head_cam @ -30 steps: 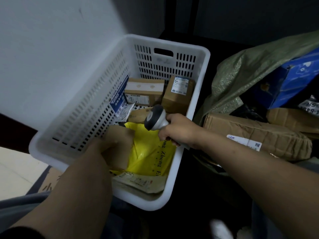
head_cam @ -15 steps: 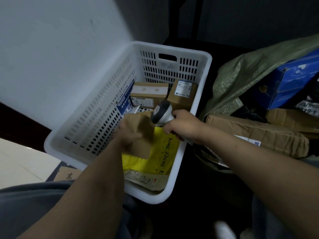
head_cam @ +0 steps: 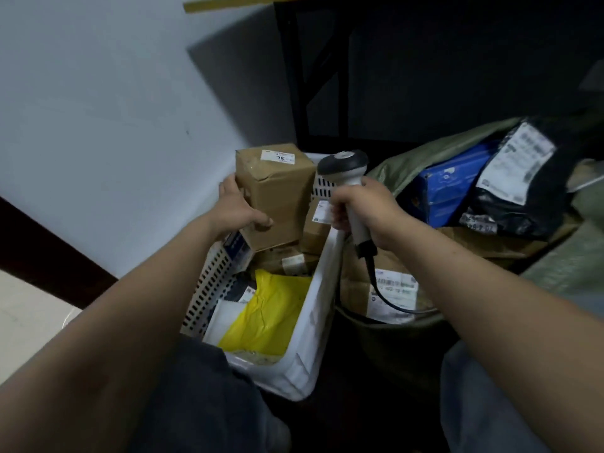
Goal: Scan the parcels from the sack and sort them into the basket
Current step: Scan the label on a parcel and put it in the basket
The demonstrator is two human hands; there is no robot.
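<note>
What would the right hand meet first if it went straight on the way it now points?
Probably the cardboard box the left hand holds above the basket; the right hand, gripping the scanner, aims at it, though depth is unclear.

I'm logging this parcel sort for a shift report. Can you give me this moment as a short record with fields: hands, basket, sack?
left hand: grips a brown cardboard box, raised above the basket's far end
right hand: grips the scanner by its handle, head up beside the box
basket: white, holds a yellow mailer and other brown boxes
sack: green, holds a blue box, a black mailer and a labelled brown parcel
</note>
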